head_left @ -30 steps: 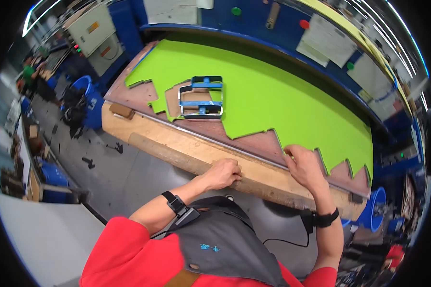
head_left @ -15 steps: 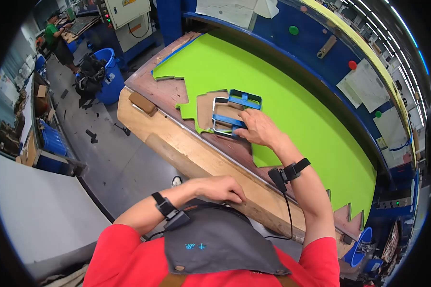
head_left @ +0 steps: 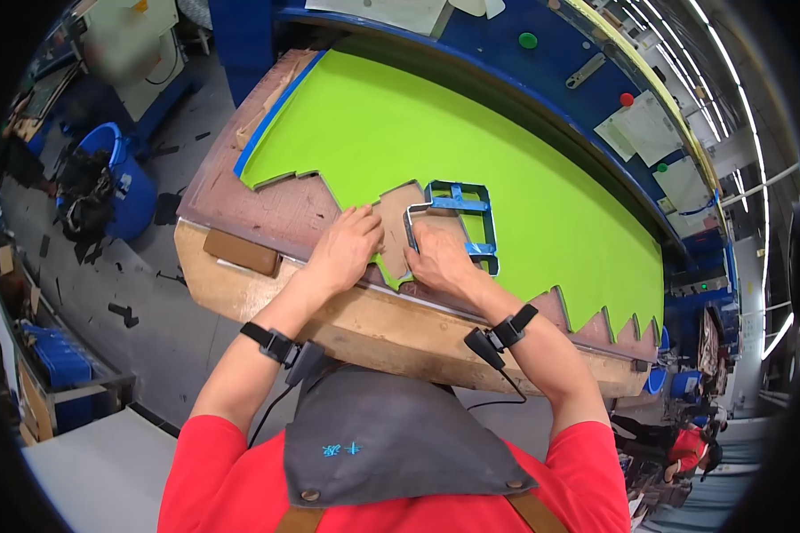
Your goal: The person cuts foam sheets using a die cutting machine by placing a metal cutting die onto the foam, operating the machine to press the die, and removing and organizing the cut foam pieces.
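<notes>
A bright green sheet (head_left: 542,240) lies on the worn cutting board (head_left: 280,213), with a jagged near edge. On it stands a metal cutting die (head_left: 478,204) with blue cross-bars, partly over a tan bare patch (head_left: 398,213) of board. My right hand (head_left: 440,258) is closed at the die's left rim; its palm hides part of the frame. My left hand (head_left: 351,244) is at the narrow green strip left of the tan patch, fingers bent and close together on it. The strip is partly hidden under this hand.
A brown block (head_left: 240,251) rests on the wooden front ledge (head_left: 391,329). The blue machine beam (head_left: 542,75) runs behind the sheet. A blue bin (head_left: 129,191) of dark scraps stands at left. Another person (head_left: 684,449) is at far right.
My left hand has moved from the front ledge up to the green strip. My right hand has shifted to the die's left side. The camera view has turned.
</notes>
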Motion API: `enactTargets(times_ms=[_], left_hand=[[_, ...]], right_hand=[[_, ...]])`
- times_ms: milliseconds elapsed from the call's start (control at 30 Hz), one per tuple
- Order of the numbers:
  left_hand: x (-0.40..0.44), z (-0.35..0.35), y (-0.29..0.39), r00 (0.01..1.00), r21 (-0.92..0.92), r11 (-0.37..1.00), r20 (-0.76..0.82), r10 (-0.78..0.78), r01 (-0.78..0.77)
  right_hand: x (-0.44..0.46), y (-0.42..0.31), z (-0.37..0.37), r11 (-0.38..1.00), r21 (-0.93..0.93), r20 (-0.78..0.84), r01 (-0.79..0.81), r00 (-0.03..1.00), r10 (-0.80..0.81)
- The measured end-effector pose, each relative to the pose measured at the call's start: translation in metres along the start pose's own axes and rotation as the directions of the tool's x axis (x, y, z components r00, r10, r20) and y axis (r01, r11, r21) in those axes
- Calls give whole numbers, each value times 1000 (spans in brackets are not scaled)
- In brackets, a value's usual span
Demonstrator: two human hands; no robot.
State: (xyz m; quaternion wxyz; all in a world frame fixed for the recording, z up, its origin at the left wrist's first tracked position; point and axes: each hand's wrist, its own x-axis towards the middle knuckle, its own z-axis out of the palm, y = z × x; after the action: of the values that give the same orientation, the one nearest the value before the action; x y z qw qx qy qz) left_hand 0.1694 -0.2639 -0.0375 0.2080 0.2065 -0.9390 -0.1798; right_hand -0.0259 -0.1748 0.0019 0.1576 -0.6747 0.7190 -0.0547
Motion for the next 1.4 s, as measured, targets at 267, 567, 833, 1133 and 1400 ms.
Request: enactTargets(times_ms=[267,567,833,1133,1400], left_hand=[[-11,0,-19,987,-338,938,-109,-119,76],[-2,-33,-45,740,-388,796,-324,-590,464],[19,-19,-58,805,-66,854,-303,-510,516],[33,-1,-50,753,-71,815,-344,-561,574],[43,9,-33,652,-156,775,-455,-607,613]], right_hand=[[9,14,-114,858,-205,-107,471,860,-498],[125,55,-93,576,-187,-34,796,580,-814],[152,59,-38,573,-52,-38,818,572,-820],[152,65,-33,625,17,-129,781,621,-773],[165,95,-19,740,646,-183,185,979,-85]])
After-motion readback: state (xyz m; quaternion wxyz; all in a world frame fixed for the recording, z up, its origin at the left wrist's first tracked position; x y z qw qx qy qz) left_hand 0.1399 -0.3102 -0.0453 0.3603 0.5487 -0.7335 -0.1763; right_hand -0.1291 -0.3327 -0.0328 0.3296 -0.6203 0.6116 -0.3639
